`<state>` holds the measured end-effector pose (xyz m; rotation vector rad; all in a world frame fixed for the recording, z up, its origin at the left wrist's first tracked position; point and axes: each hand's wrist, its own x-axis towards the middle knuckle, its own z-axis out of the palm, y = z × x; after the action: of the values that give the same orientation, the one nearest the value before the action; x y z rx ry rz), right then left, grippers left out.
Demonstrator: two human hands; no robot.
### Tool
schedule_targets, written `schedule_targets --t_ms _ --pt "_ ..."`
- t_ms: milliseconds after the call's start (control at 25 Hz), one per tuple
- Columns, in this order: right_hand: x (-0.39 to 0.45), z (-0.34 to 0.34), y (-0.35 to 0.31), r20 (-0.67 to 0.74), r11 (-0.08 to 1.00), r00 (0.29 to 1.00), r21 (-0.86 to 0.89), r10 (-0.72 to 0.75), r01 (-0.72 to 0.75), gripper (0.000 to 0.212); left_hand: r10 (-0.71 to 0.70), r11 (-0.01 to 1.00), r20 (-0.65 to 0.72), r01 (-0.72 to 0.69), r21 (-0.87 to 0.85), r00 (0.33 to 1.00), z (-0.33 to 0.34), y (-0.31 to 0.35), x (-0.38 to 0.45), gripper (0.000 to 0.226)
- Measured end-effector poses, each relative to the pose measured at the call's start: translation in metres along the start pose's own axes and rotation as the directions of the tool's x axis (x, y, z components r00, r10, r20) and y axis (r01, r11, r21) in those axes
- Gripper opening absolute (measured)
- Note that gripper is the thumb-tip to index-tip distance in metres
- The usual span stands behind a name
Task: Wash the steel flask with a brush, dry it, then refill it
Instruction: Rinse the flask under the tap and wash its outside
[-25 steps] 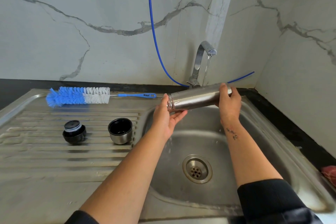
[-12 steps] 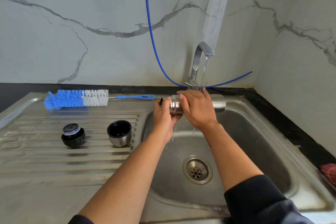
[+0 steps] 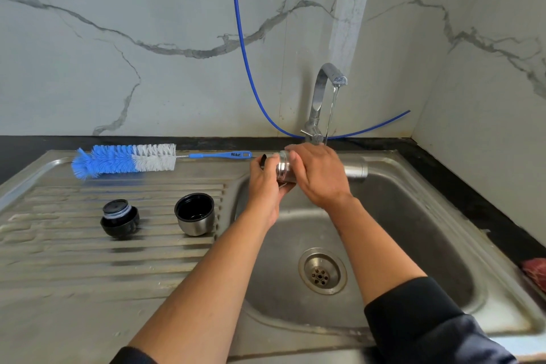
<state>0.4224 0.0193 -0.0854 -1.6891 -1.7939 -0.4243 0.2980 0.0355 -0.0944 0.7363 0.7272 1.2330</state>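
Left hand (image 3: 267, 183) grips the neck end of the steel flask (image 3: 356, 170); right hand (image 3: 317, 174) is closed over its body. The flask lies horizontal above the sink (image 3: 413, 233), under a thin stream from the tap (image 3: 320, 97). On the drainboard (image 3: 74, 260) stand the cup lid (image 3: 194, 219) and stopper (image 3: 119, 218), apart; the bottle brush (image 3: 124, 159) lies behind them.

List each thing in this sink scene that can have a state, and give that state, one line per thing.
steel flask: uncapped, held sideways over the basin
left hand: gripping the flask's mouth end
right hand: wrapped over the flask's body
tap: running, thin stream
bottle brush: lying unused on the drainboard
cup lid: off, mouth up
stopper: off, standing on the drainboard
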Motion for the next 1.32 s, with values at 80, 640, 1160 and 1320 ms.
schedule_targets --t_ms 80,640,1160,1320 --pt "-0.004 -0.004 0.025 0.028 0.969 0.969 0.004 0.246 -0.247 0.046 0.016 1.000 -0.006 -0.016 0.011 1.000 -0.003 0.004 0.001 0.012" --pt "-0.008 -0.009 0.034 0.110 0.740 0.739 0.040 0.665 -0.672 0.051 0.023 0.969 -0.058 -0.008 0.246 0.998 -0.008 -0.012 0.011 0.044" --pt "0.005 0.006 0.014 0.131 0.913 0.904 -0.083 0.407 -0.400 0.061 0.092 0.967 -0.040 -0.079 0.242 0.995 -0.002 -0.003 0.003 0.016" --pt "0.004 0.007 -0.008 0.067 0.994 0.997 0.096 0.039 -0.046 0.047 0.113 0.980 -0.050 -0.103 0.167 0.992 -0.007 0.006 0.006 0.019"
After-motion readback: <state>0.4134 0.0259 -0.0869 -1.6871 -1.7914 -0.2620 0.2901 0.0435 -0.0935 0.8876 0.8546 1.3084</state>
